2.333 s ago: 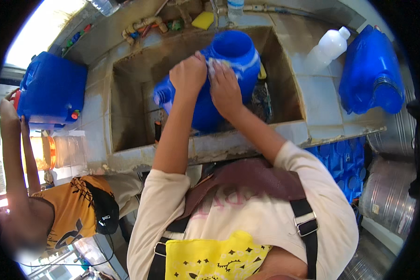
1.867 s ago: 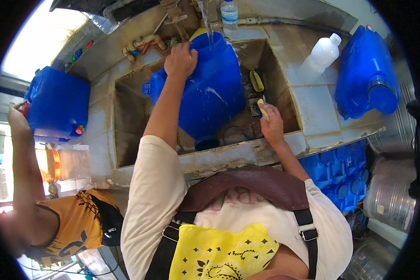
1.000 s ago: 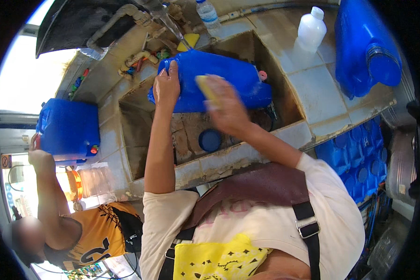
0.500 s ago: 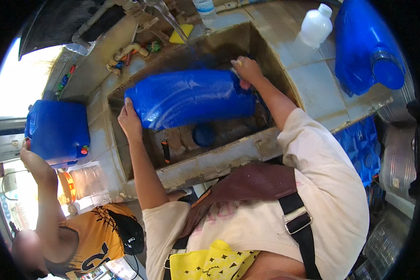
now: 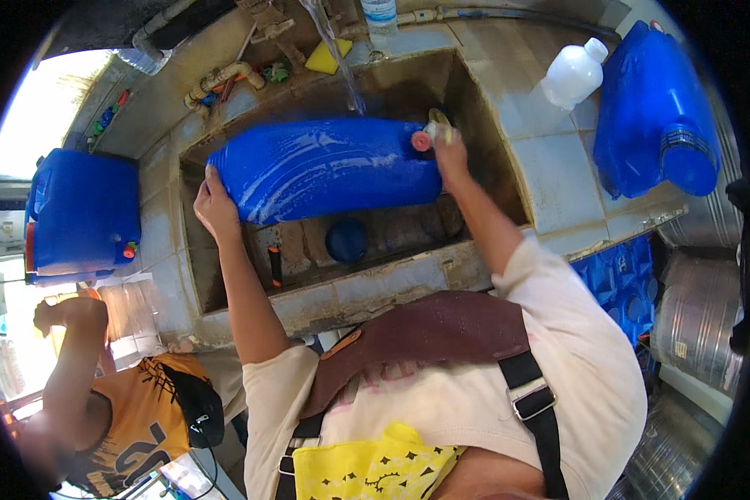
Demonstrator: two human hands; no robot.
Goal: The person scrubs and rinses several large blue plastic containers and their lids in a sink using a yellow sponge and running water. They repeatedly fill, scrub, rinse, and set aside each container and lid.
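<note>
A large blue jug lies on its side over the stone sink, with white suds smeared along its wall. My left hand is closed on its left end, thumb on the near side. At the opposite end my right hand is closed beside a round red fitting. Something pale and yellowish shows at its fingers, too small to name. Behind the jug, a stream of water falls into the sink. A round blue cap and a black-and-orange handled object lie in the basin.
A white bottle and a blue jug with a cap stand on the right ledge. Another blue jug is at the left, near a co-worker in an orange shirt. A yellow sponge rests behind the sink.
My right hand has shifted down around the jug's right end, and the red fitting shows more fully. The co-worker's hand has come away from the left jug and dropped lower.
</note>
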